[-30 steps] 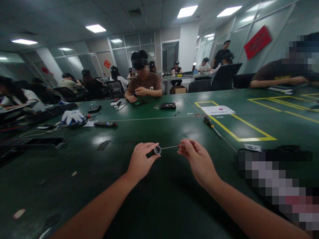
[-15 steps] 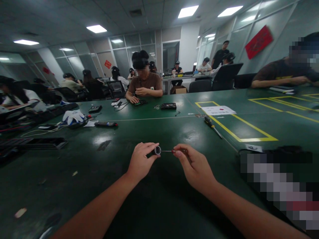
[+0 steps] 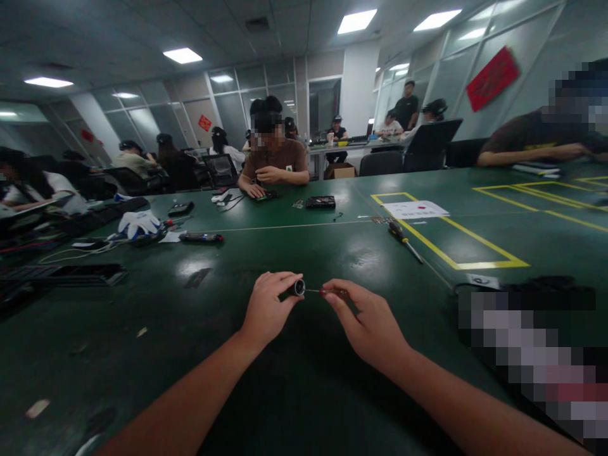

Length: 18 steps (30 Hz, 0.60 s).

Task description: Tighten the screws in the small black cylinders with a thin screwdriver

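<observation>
My left hand is closed around a small dark cylindrical part, whose round, light-rimmed end faces right and toward me. In my right hand is a slim screwdriver with a reddish handle, pinched between thumb and fingers. Its thin shaft points left, and the tip reaches the open end of the cylinder; how deep it sits inside I cannot tell. Both hands are held over the green table, close together.
A larger screwdriver lies beyond my right hand, near yellow tape and a paper sheet. White gloves and a dark tool lie to the left. Across the table a person handles a circuit board. A pixelated object is at right.
My right hand has shifted slightly left with the screwdriver, so less of the shaft shows between handle and cylinder. My left hand stays nearly in place.
</observation>
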Available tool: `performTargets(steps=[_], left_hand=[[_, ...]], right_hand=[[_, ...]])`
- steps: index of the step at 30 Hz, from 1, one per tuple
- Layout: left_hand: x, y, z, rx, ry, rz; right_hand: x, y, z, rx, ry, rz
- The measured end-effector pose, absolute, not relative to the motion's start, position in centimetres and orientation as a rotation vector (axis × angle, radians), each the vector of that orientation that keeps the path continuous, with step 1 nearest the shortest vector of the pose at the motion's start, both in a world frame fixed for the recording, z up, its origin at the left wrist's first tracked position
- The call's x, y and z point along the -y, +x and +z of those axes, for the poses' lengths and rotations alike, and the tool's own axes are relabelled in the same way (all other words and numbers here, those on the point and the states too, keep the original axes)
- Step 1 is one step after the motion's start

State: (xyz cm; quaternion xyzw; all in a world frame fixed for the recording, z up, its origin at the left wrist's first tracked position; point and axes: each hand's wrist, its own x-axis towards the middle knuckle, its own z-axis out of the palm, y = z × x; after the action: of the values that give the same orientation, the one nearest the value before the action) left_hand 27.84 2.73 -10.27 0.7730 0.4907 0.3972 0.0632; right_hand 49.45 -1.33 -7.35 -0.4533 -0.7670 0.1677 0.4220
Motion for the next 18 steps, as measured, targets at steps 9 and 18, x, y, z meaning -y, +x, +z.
performTargets(steps=[9, 18], left_hand=[[-2.77, 28.05, -10.19, -1.543, 2.221, 1.178], [-2.7, 28.07, -10.14, -1.548, 2.184, 1.167]], right_hand=[[0.95, 49.97, -7.4, 1.731, -1.233, 0.473], [1.21, 50.14, -7.23, 1.743, -1.149, 0.461]])
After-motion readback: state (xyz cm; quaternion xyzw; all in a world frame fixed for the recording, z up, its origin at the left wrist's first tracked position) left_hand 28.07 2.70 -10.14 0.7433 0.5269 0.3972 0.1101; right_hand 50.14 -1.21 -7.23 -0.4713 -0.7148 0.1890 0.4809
